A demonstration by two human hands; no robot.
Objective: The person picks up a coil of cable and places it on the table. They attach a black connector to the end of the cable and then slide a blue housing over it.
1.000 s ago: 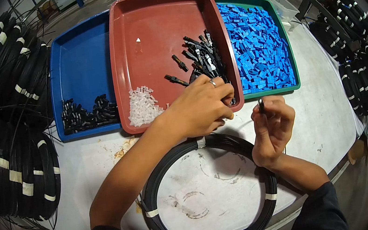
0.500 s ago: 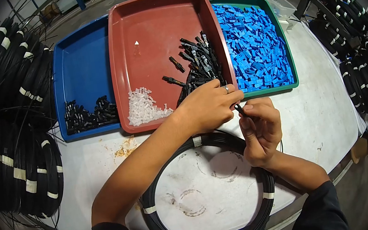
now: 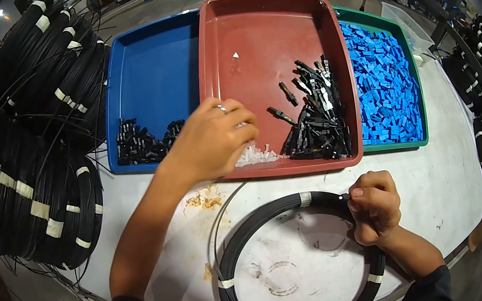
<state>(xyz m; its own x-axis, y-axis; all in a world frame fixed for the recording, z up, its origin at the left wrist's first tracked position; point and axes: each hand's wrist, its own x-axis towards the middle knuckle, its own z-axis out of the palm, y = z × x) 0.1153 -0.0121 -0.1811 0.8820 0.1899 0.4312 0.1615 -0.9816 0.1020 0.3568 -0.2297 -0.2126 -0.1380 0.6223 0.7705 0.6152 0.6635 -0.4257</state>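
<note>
The left hand (image 3: 212,139) is stretched out over the near edge of the red tray (image 3: 262,36), with its fingers bunched and pointed down onto the small heap of clear plastic pieces (image 3: 257,155). The heap is partly hidden beneath the fingertips, so it cannot be told whether a piece is pinched or only touched. Just beside that heap, to the right in the same tray, a pile of black connectors (image 3: 318,127) is seen. The right hand (image 3: 375,205) is curled tight at the upper right of the black cable coil (image 3: 256,215), which lies flat on the white table (image 3: 443,183) directly below the red tray. The cable end (image 3: 343,196) is clamped between thumb and forefinger, right against the coil. The red tray is flanked by a blue tray (image 3: 150,71) on the left – a few black parts (image 3: 141,145) are gathered at its near edge – and by a green tray (image 3: 394,145) filled with blue pieces (image 3: 382,81). Stacks of taped cable coils (image 3: 25,150) are piled at the left.
</note>
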